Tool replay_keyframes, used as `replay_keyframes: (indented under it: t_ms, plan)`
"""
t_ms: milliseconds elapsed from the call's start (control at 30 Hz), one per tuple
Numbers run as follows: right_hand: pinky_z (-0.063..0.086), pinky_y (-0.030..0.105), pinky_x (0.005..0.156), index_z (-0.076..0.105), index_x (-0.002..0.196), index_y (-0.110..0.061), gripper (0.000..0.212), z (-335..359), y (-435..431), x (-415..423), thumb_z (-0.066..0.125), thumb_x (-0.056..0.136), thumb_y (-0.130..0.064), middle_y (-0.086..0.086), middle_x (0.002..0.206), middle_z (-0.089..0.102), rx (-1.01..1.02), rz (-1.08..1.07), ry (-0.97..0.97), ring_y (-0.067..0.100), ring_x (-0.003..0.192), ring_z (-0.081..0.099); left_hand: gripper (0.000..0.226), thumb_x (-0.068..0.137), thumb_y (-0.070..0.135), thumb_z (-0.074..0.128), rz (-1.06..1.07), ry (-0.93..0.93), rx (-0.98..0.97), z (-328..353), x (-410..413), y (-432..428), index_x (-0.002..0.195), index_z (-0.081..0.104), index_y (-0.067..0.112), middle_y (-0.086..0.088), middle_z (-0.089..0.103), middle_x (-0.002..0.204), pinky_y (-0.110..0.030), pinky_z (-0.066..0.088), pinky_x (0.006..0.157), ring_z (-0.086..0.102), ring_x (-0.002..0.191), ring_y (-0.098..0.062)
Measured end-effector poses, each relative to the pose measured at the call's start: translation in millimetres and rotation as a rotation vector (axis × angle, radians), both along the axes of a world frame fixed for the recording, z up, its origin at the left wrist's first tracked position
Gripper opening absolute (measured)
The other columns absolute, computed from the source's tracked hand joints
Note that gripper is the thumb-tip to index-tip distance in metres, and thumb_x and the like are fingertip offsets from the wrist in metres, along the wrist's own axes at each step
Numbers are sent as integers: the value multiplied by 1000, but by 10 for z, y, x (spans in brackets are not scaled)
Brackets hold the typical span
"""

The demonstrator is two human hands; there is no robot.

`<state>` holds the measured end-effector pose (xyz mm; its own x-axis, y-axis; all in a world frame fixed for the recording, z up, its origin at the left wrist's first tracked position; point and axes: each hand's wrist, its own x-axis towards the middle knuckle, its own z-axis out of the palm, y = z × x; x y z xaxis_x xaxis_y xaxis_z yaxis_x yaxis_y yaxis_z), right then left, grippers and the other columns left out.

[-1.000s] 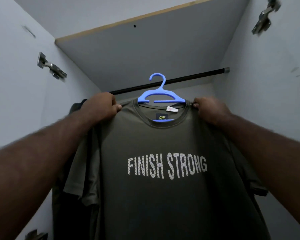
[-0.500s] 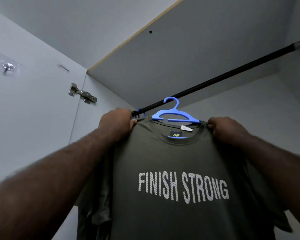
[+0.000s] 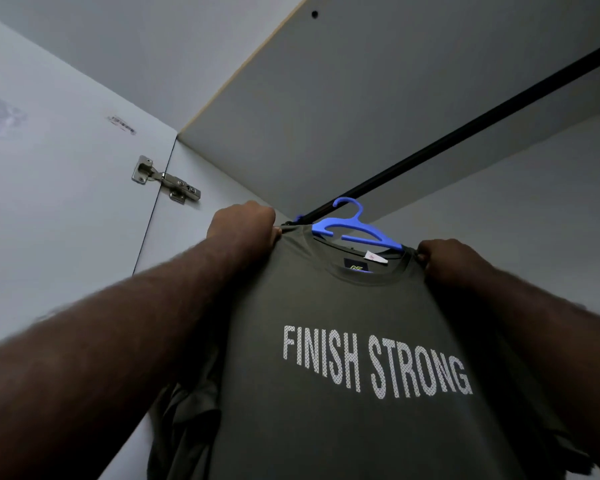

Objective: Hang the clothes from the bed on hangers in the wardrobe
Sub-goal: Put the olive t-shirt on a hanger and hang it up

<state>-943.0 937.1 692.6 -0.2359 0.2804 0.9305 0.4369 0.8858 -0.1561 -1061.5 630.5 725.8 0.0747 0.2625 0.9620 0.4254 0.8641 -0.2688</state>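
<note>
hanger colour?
Blue hanger, clearest in the head view, above the olive-grey t-shirt collar.

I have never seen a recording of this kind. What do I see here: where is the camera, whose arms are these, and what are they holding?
There is no machine: a person wears one camera on the head, looking up into a wardrobe. The two arms are that person's own. The left hand and the right hand each grip a shoulder of a dark green T-shirt, which sits on a blue hanger. The hanger's hook is at the black rod; whether it already rests on it is unclear.
</note>
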Motion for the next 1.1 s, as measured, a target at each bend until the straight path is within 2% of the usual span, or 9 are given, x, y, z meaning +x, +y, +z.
replay_keyframes:
  t_ms: [133,300,367,467,533,667,833,967,1100]
  plan:
    - [32,30,69,61,105,-11,16,163,36,-256,49,97,-14,16,109,63,35,3,69,25,86,47,32,100,40,43,35,65,-22,122,-198,21,105,58,12,-15,60,110,-33,35,69,59,98,-35]
    - [32,28,70,63,107,-9,17,199,79,-568,51,95,-13,16,112,63,49,1,76,32,102,56,31,99,41,45,23,70,-2,162,-403,24,100,60,13,-13,58,101,-32,37,70,57,91,-32]
    - [33,28,71,63,106,-10,17,207,98,-654,51,95,-13,16,112,63,60,12,68,31,99,56,33,98,42,46,21,65,10,180,-478,32,100,61,13,-10,54,94,-32,37,69,52,83,-29]
    - [34,28,69,63,104,-11,15,251,123,-761,51,95,-14,15,108,63,74,25,70,25,86,49,34,97,44,48,10,59,36,243,-577,49,98,63,14,-10,52,90,-32,38,68,51,80,-28]
    - [34,29,70,63,104,-11,15,295,164,-813,50,95,-14,14,108,63,69,24,60,24,86,48,35,96,46,50,-1,60,42,301,-618,85,97,65,14,-8,50,87,-32,40,68,50,78,-27]
    - [37,29,73,65,109,-11,20,373,222,-881,51,94,-14,13,113,63,33,31,33,29,101,56,37,92,49,55,-25,77,26,394,-608,125,95,68,14,-12,59,96,-33,44,70,54,80,-28]
    - [38,28,75,67,111,-11,23,353,266,-1050,52,93,-12,13,115,64,10,56,-1,29,105,57,36,91,49,58,-23,58,10,433,-628,105,96,70,16,-12,61,97,-32,45,70,56,81,-28]
    - [37,28,73,66,110,-12,22,320,347,-1174,52,93,-12,12,112,65,-6,62,-10,25,93,53,36,91,48,59,-4,76,-3,456,-624,142,98,70,14,-12,61,100,-36,50,75,59,87,-31]
    - [36,28,71,62,100,-14,13,348,398,-1245,54,90,-10,12,108,64,-17,72,-2,22,87,49,39,88,48,62,-62,73,4,540,-637,201,99,68,11,-14,61,99,-37,47,72,59,88,-33]
